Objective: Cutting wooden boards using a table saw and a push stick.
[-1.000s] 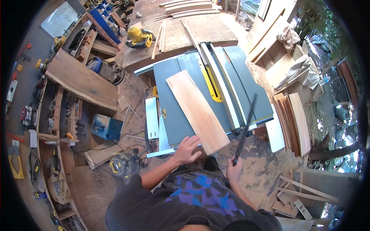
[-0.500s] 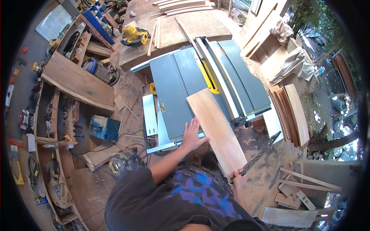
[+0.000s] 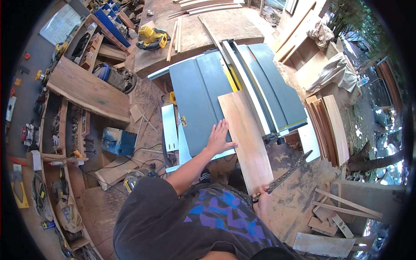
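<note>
A long pale wooden board [image 3: 245,138] lies on the grey table saw [image 3: 190,95], its near end overhanging the front edge. Its far end is by the yellow blade insert [image 3: 234,78], and its right edge runs close beside the long rip fence [image 3: 249,86]. My left hand [image 3: 219,138] rests with fingers stretched at the board's left edge, thumb touching the wood. At the near end, my right hand [image 3: 261,202] is closed around a long black push stick [image 3: 289,172], fingers also against the board. The blade cannot be made out.
Thin strips [image 3: 208,8] and a yellow power tool [image 3: 151,37] lie on the workbench beyond the saw. Boards [image 3: 327,130] lean at the right, above a scrap pile [image 3: 327,219]. A blue case [image 3: 119,141], cables and a wide slab [image 3: 89,89] stand left.
The board has swung from a slant to lie nearer the fence, its far end further onto the saw. Both hands moved with it, the left one forward and the right one slightly left.
</note>
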`<state>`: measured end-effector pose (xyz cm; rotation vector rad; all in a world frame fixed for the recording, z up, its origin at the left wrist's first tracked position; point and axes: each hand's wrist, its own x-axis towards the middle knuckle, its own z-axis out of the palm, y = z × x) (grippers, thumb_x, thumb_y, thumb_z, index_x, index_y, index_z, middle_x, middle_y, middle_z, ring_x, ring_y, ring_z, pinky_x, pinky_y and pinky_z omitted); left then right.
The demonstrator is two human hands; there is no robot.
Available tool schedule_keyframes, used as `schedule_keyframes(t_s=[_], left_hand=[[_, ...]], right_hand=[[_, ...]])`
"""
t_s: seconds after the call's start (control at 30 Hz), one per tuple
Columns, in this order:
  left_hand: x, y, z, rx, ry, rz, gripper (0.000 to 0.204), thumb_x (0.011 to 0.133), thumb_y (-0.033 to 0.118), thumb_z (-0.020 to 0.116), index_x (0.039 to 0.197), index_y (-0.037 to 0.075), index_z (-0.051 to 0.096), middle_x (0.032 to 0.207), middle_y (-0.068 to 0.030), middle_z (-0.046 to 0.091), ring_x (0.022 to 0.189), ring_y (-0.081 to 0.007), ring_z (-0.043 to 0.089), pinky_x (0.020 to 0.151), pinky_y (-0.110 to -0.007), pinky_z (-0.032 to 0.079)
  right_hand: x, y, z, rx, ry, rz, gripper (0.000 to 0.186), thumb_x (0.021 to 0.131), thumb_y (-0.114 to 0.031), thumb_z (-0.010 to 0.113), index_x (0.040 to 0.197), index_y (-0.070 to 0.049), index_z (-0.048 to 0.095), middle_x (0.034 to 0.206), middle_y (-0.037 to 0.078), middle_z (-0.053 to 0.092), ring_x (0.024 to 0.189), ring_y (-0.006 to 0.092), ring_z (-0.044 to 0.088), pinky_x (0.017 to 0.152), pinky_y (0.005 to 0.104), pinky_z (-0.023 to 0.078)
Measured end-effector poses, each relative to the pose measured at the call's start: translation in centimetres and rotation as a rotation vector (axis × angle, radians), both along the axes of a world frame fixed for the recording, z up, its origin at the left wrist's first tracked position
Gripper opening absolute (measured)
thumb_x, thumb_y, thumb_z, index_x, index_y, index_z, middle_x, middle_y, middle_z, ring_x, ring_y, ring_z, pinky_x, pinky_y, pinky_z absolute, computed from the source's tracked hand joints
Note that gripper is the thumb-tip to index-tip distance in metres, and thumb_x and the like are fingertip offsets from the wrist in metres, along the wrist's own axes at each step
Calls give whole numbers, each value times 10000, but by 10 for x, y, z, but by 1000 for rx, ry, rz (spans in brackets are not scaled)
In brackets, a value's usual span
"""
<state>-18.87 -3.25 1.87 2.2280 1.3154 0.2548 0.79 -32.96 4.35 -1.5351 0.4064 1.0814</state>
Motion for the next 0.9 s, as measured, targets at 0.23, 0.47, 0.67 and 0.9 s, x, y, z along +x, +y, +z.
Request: schedule_keyframes(t_s=[0.23, 0.47, 0.67, 0.9], left_hand=[[-6, 30, 0, 3, 36, 8, 1307, 799, 742, 745, 1675, -24, 148, 1745, -230, 203, 1641, -346, 137, 1322, -539, 109], [-8, 58, 0, -24, 74, 18, 1302, 799, 745, 740, 1684, 2, 139, 1754, -208, 194, 1646, -319, 128, 1323, -538, 107], [-9, 72, -9, 49, -66, 103, 1118, 824, 578, 804, 1641, -4, 309, 1706, -216, 326, 1605, -328, 276, 1307, -523, 203], [13, -42, -18, -23, -320, 191, 1000, 817, 446, 831, 1571, -60, 411, 1636, -287, 409, 1534, -409, 395, 1257, -508, 327]], right_hand=[[3, 24, 11, 179, 198, -89, 334, 1026, 59, 471, 1045, -270, 526, 823, -42, 415, 652, 124, 353, 627, 318, 343], [4, 49, 8, 135, 183, -149, 292, 1027, 47, 463, 1042, -239, 519, 981, 25, 531, 940, 240, 568, 887, 523, 544], [0, 84, 3, 204, 252, -175, 265, 1071, 7, 443, 1046, -237, 543, 1332, 110, 605, 1306, 350, 584, 1099, 578, 492], [-2, 115, -13, 245, 286, -109, 232, 1074, -33, 447, 1066, -241, 549, 1279, 77, 599, 1253, 322, 596, 1042, 553, 490]])
